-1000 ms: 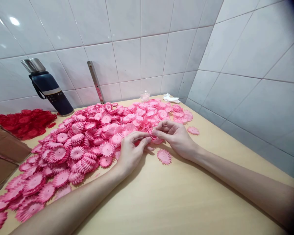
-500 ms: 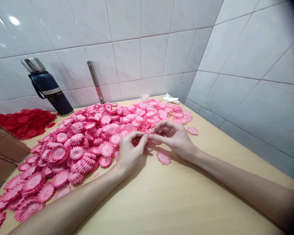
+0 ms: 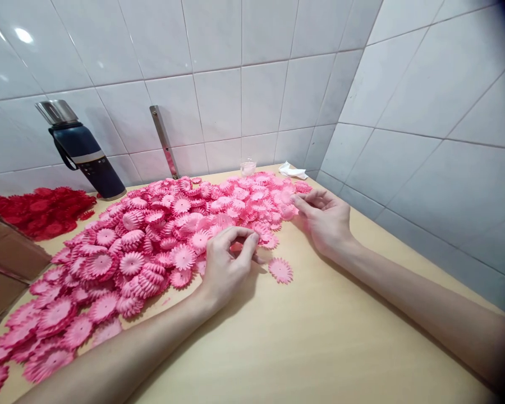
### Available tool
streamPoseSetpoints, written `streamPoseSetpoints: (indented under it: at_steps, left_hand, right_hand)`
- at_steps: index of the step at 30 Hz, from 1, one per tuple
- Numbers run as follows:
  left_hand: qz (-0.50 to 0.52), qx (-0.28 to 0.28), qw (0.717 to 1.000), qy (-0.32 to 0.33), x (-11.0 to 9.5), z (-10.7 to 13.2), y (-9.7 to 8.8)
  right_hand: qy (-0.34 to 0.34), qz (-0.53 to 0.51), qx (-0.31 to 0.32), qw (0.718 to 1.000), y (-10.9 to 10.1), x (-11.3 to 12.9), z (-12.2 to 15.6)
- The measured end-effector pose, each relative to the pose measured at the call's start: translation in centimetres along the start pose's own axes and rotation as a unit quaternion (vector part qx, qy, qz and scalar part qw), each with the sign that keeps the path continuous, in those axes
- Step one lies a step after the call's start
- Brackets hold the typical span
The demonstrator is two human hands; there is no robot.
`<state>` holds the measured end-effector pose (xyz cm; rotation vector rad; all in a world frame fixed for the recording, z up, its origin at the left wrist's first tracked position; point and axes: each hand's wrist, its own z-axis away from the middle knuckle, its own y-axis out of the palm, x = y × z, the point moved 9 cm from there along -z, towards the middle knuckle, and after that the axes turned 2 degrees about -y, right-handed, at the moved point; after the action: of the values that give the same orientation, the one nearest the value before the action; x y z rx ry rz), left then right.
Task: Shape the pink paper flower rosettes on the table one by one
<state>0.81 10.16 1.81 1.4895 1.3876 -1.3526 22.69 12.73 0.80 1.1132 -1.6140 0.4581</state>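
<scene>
Looking through the head camera, with clock directions read from the left hand's pinch and twelve pointing to the far wall, the left hand (image 3: pixel 231 264) brings thumb and forefinger together over the near edge of the heap of pink discs (image 3: pixel 164 230). Whether anything thin sits in that pinch, I cannot tell. At two o'clock, the right hand (image 3: pixel 326 221) has its fingers bent and its thumb tip by the heap's right end; whether it grips a disc is unclear. The discs spread from eight o'clock round to one, while a single disc (image 3: pixel 280 270) lies flat between four and five, just beside the left hand.

For clean handling, I would keep the pinch light and near the rim, since the notched edges look thin and likely to crease. A steady left hand with the right doing the parting would probably serve best.

As for edges, the tiled wall (image 3: pixel 437 185) closes off the table (image 3: pixel 320 336) towards three o'clock, so the right elbow should keep inside that line. A clear cup (image 3: pixel 248 166) stands at twelve and a crumpled white tissue (image 3: pixel 293 170) lies at one, both close behind the heap. The freest room is bare tabletop from five to six.
</scene>
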Motion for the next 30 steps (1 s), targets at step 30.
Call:
streamPoseSetpoints:
  at_steps: [30]
  left_hand:
    - [-0.083,-0.022,0.994,0.069,-1.9,0.3,-0.1]
  right_hand:
    - [-0.047,0.119,0.181,0.975,4.4,1.3,3.5]
